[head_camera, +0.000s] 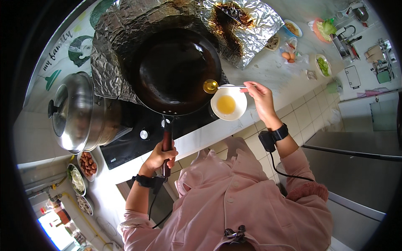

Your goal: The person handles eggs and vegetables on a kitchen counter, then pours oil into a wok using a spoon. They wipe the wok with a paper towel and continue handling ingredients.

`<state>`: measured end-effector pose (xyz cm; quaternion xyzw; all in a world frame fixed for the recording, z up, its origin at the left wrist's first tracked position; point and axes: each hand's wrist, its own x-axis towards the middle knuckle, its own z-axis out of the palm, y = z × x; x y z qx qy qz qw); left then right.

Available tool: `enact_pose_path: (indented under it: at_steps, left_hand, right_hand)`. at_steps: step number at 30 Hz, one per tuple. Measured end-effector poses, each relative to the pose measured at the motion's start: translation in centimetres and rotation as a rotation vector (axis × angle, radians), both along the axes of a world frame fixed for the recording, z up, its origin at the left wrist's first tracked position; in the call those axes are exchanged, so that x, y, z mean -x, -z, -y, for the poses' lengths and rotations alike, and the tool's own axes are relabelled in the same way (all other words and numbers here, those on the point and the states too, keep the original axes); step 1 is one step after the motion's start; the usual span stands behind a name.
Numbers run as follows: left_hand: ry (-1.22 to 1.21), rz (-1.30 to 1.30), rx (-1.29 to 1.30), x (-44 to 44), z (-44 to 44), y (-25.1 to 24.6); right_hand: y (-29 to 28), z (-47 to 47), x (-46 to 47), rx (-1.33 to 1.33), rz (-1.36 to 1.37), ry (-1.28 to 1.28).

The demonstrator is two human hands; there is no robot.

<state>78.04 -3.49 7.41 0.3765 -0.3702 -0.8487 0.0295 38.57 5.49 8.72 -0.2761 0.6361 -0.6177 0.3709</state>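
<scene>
My left hand is closed around the dark wooden handle of a large black wok on the stove. With my right hand I hold a metal spoon by its thin handle. Yellow liquid, like oil, fills the spoon's round bowl, which is over the wok's right rim. Just below the spoon, a white bowl holds more yellow liquid and stands at the right side of the stove, close to the wok.
Crumpled foil lines the area behind the wok. A lidded steel steamer pot stands left. Plates of food, including browned balls, line the lower-left counter. Eggs, a blue-rimmed bowl and a plate of greens are on the right.
</scene>
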Motion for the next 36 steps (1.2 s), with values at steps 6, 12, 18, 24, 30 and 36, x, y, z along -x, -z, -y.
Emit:
enact_pose_path:
  at_steps: [6,12,18,24,30,36]
  left_hand:
    - [-0.005,0.007,-0.002,0.0,0.0,-0.1]
    - [-0.004,-0.005,0.004,0.0,0.1,-0.2]
    - [0.0,-0.009,-0.003,0.0,0.1,-0.3]
    - [0.0,-0.008,-0.004,0.0,0.1,-0.2]
    - [0.015,-0.012,0.001,0.0,0.3,-0.4]
    - [0.021,0.0,0.005,-0.4,0.1,-0.3]
  right_hand:
    - [0.5,-5.3,0.8,-0.046,-0.138,0.097]
    - [1.9,-8.2,-0.4,0.052,-0.463,0.124]
    - [1.1,-9.5,-1.0,0.202,-0.804,0.116]
    - [1.9,-9.5,-0.9,0.13,-1.048,-0.023]
    - [4.8,-8.9,-0.7,-0.082,-0.251,0.218]
    - [4.5,-8.0,2.0,-0.117,0.238,0.228]
